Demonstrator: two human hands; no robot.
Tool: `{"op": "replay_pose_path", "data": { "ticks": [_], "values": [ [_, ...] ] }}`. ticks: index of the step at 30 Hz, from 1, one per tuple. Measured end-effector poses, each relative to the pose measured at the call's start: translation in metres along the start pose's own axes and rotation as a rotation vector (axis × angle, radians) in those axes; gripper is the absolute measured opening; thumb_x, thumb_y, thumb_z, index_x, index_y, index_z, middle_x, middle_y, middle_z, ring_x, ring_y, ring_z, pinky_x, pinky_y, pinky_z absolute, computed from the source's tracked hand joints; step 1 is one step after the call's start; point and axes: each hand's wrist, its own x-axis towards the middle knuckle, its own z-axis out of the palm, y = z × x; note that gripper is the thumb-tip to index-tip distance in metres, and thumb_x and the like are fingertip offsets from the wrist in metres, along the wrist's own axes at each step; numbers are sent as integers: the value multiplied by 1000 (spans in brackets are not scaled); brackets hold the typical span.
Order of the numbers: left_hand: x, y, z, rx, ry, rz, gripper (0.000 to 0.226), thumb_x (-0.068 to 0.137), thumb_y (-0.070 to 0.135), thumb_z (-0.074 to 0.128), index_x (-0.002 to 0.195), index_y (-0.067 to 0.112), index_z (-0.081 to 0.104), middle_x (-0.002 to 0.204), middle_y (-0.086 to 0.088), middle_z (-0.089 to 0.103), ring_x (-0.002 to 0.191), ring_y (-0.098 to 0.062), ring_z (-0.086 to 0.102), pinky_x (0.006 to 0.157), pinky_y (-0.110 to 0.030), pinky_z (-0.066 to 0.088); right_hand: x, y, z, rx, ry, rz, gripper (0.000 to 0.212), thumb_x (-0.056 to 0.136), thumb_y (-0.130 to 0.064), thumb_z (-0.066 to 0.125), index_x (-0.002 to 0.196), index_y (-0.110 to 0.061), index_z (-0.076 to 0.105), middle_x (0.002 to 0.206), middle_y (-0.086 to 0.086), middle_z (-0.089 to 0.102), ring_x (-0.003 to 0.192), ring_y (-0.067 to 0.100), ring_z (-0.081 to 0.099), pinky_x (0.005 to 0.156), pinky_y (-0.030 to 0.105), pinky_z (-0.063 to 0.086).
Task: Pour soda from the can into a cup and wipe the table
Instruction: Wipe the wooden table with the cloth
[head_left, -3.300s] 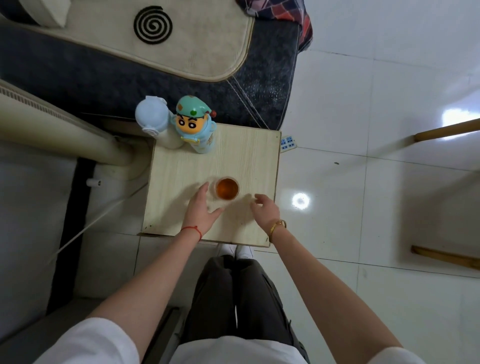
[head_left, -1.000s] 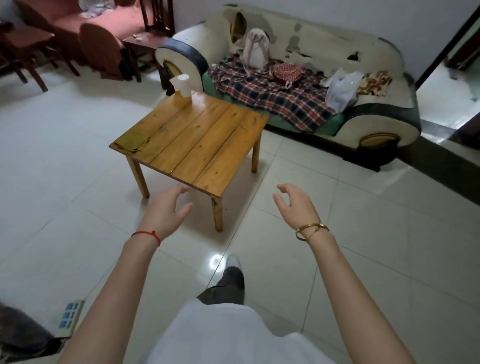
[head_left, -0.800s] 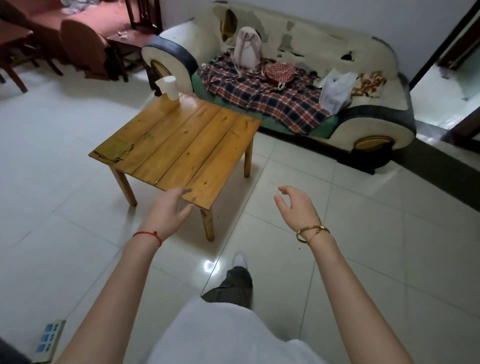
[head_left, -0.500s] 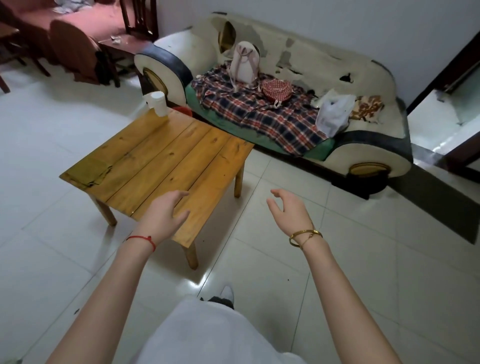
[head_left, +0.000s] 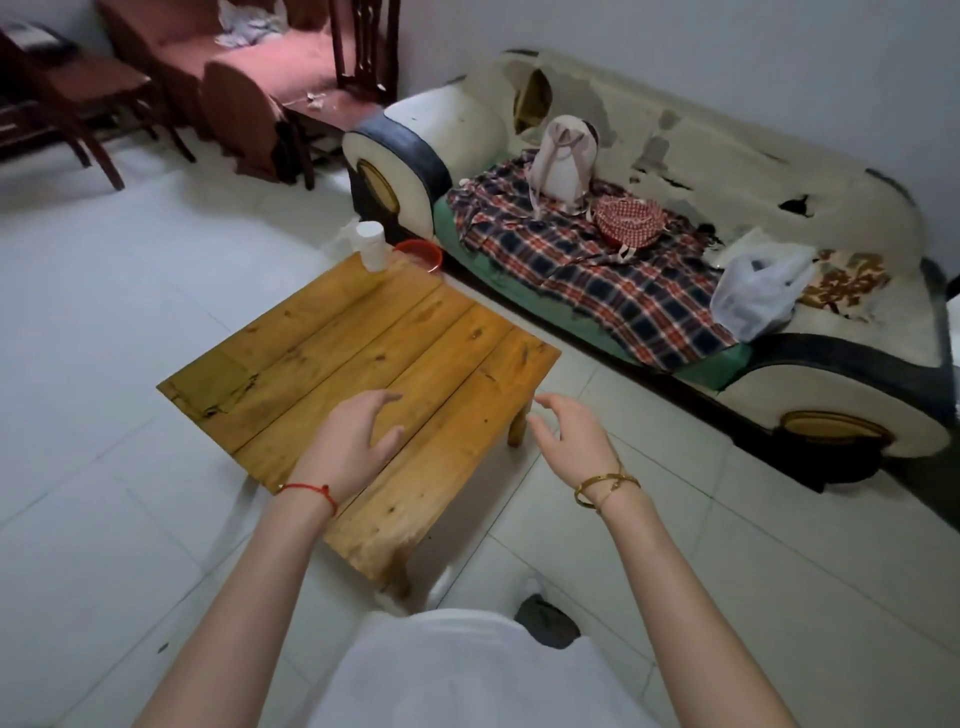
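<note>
A low wooden plank table (head_left: 415, 332) stands on the tiled floor in front of me. A roll of white tissue paper (head_left: 372, 245) stands upright at its far corner. My left hand (head_left: 350, 441), with a red string at the wrist, hovers over the table's near planks, fingers spread and empty. My right hand (head_left: 571, 436), with gold bangles, hangs over the floor just right of the table, fingers loosely curled and empty. No can and no cup are in view.
A worn cream sofa (head_left: 727, 171) with a plaid blanket (head_left: 597, 275), a backpack (head_left: 563, 161) and a plastic bag (head_left: 753, 296) runs behind the table. A red basin (head_left: 421, 253) sits on the floor by the table's far corner. Dark wooden chairs (head_left: 78, 98) stand at the back left.
I have left the small table with the filled cup and walked up to the wooden table. Both hands stayed empty; the left one now reaches over the tabletop.
</note>
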Motion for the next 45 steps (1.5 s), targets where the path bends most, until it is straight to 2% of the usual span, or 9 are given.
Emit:
{"op": "replay_pose_path", "data": {
  "ticks": [5, 13, 18, 22, 27, 38, 41, 45],
  "values": [
    [25, -7, 16, -24, 79, -122, 45, 96, 28, 58, 138, 18, 50, 138, -1, 55, 127, -16, 51, 104, -28, 39, 65, 5, 15, -34, -88, -114, 45, 99, -41, 44, 137, -18, 50, 138, 2, 55, 128, 20, 48, 107, 43, 42],
    [65, 11, 23, -92, 247, -421, 46, 95, 29, 59, 139, 18, 50, 140, -2, 54, 130, -19, 49, 108, -34, 42, 183, -3, -3, -119, -284, -387, 43, 99, -40, 45, 136, -17, 51, 136, 2, 56, 127, 20, 48, 107, 38, 41],
    [93, 32, 31, -121, 371, -588, 47, 94, 30, 60, 139, 19, 50, 140, -1, 55, 130, -20, 50, 108, -37, 43, 258, -19, -21, -149, -349, -578, 43, 98, -39, 47, 134, -15, 53, 133, 5, 58, 126, 22, 51, 106, 43, 42],
    [112, 47, 40, -145, 443, -688, 47, 94, 29, 60, 139, 18, 50, 139, -2, 55, 129, -21, 51, 107, -37, 44, 298, -29, -23, -165, -401, -699, 42, 98, -38, 48, 133, -15, 54, 133, 4, 59, 127, 22, 51, 106, 41, 43],
    [129, 62, 52, -175, 511, -783, 47, 95, 26, 60, 140, 16, 49, 140, -4, 54, 130, -21, 49, 105, -29, 39, 329, -38, -17, -183, -490, -791, 42, 99, -38, 46, 134, -16, 52, 134, 3, 57, 128, 20, 48, 107, 40, 42],
    [139, 48, 61, -244, 574, -955, 44, 95, 24, 60, 138, 22, 51, 137, -2, 57, 124, -18, 54, 102, -31, 42, 358, -63, 21, -162, -659, -865, 39, 99, -31, 48, 133, -13, 54, 133, 8, 58, 127, 26, 49, 107, 41, 40],
    [143, 33, 62, -269, 602, -991, 41, 95, 24, 60, 135, 21, 55, 131, 0, 60, 118, -16, 57, 96, -27, 44, 364, -78, 38, -135, -656, -863, 35, 98, -30, 47, 127, -13, 59, 125, 6, 62, 119, 23, 55, 100, 36, 45],
    [150, 1, 64, -394, 668, -1090, 35, 94, 23, 62, 128, 16, 61, 119, 0, 65, 101, -13, 60, 89, -25, 47, 373, -96, 63, -33, -677, -729, 27, 98, -26, 49, 113, -11, 66, 106, 4, 68, 92, 14, 59, 78, 23, 44]
  ]
}}
